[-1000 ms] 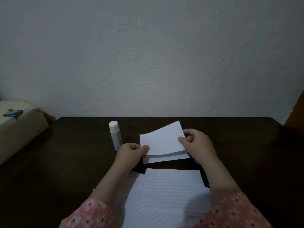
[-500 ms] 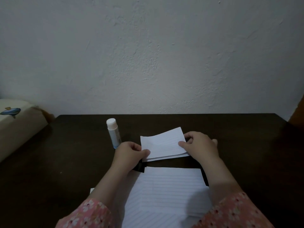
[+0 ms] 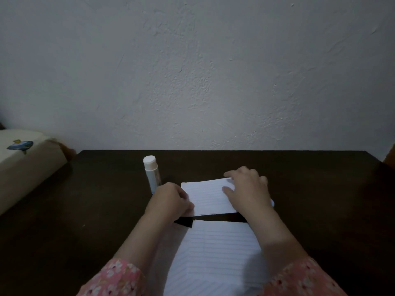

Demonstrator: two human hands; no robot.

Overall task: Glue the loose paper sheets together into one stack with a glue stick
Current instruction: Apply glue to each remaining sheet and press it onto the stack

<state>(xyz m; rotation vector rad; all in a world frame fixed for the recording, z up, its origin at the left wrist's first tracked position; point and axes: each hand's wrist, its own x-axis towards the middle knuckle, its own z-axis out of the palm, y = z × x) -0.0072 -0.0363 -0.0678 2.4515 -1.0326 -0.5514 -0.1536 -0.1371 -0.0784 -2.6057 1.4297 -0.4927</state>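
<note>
A small lined paper sheet (image 3: 208,196) lies flat on another sheet on the dark table (image 3: 106,199). My left hand (image 3: 171,200) grips the sheets' left edge, fingers curled over it. My right hand (image 3: 248,189) presses flat on the right part of the top sheet. A glue stick (image 3: 152,173) with a white cap stands upright just left of and behind my left hand. Larger lined sheets (image 3: 218,259) lie nearer to me, between my forearms. Something small and pale blue (image 3: 272,202) peeks out from behind my right wrist.
A textured white wall rises behind the table's far edge. A cream cushion (image 3: 23,163) with a blue print sits beyond the table's left side. An orange-brown object (image 3: 390,159) shows at the right edge.
The raised small sheet has come down flat onto the sheet beneath it. My right hand has let go of its edge and now presses on top of it.
</note>
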